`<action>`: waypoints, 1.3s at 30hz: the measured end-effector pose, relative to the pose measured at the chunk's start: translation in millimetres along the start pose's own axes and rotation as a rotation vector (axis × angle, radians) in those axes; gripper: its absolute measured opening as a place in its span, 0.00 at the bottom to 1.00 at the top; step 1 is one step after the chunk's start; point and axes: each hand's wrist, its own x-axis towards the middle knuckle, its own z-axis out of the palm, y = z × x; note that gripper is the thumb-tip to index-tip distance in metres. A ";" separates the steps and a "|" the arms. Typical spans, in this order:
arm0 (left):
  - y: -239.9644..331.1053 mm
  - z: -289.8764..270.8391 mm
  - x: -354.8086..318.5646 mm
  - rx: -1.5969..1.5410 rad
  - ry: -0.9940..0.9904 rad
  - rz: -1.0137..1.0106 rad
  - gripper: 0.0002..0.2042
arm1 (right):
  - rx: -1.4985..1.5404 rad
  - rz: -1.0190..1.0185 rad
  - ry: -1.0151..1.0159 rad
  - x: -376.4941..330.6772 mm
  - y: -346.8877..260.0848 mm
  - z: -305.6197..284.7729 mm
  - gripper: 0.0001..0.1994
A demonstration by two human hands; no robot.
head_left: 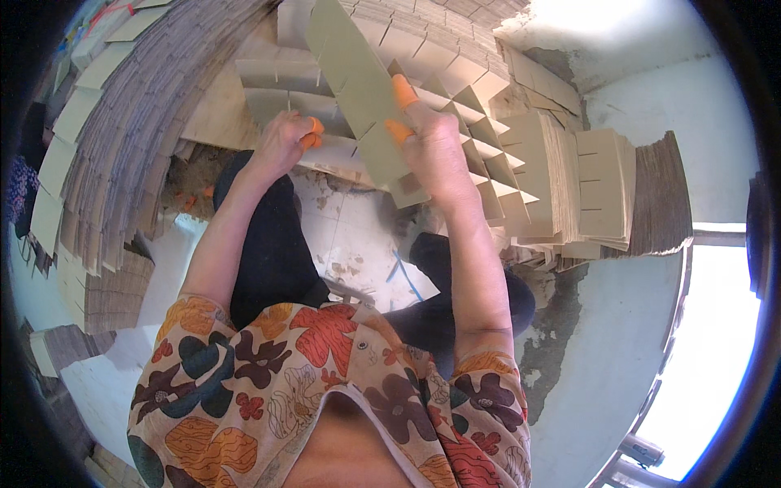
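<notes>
My right hand [435,146], with orange covers on its fingertips, grips the right edge of a long grey-beige cardboard strip [350,85]. This strip slants from the upper middle down toward the right hand's wrist. Just right of that hand, interlocked cardboard dividers [480,134] form an open grid, partly hidden behind the hand and strip. My left hand [285,146] is closed, an orange cover showing on one digit. It lies against slotted cardboard strips [297,106] that stand on edge left of the slanted strip. Whatever its fingers pinch is hidden.
Tall stacks of slotted cardboard [146,106] curve along the left. More cardboard stacks [606,187] stand at the right beside a pale wall [643,106]. My dark-trousered legs are below the work, over a light floor [333,228] littered with scraps and a blue strip [407,276].
</notes>
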 end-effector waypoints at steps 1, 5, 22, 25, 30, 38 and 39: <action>-1.6 2.2 -0.1 -0.003 0.012 0.007 0.08 | 0.006 -0.001 -0.001 0.1 -1.5 -4.3 0.12; -7.8 6.0 -1.1 -0.032 0.051 0.053 0.08 | -0.040 -0.034 -0.033 -1.4 4.7 8.5 0.14; -6.0 11.3 8.0 -0.050 -0.027 -0.041 0.08 | -0.281 -0.057 -0.454 -20.6 28.5 49.9 0.17; 0.6 9.0 10.7 -0.063 -0.008 -0.032 0.08 | -0.327 -0.084 -0.511 -16.4 35.4 49.1 0.18; 0.0 2.7 6.1 -0.052 -0.021 0.004 0.11 | -0.393 -0.036 -0.025 -30.7 89.0 -9.9 0.11; 27.5 -4.1 8.8 -0.036 0.062 0.045 0.25 | -0.927 0.746 0.283 -141.8 236.8 -150.2 0.16; 27.1 -5.2 8.3 -0.033 0.077 0.044 0.26 | -0.930 0.824 0.213 -152.9 242.8 -148.5 0.17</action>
